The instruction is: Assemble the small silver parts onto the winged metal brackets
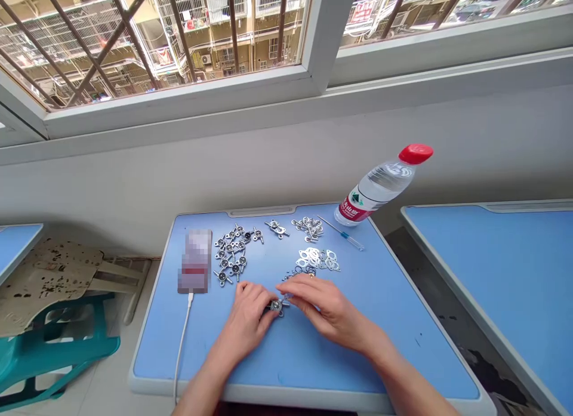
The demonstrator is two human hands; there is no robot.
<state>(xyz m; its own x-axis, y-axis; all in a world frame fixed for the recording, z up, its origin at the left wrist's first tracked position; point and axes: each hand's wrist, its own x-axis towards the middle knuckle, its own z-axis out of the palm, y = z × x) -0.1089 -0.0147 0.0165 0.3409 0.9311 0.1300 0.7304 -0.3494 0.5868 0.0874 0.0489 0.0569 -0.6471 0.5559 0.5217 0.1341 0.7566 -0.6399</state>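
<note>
Our left hand and right hand curl closed, pinching a small metal cross-shaped fitting between them, low over the blue desk, near a scatter of matching fittings.

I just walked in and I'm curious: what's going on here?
A person at a blue desk is holding a small metal part between their left hand and right hand. Just ahead lie a heap of similar metal parts, a pile of flat metal pieces and a small screwdriver.
</note>
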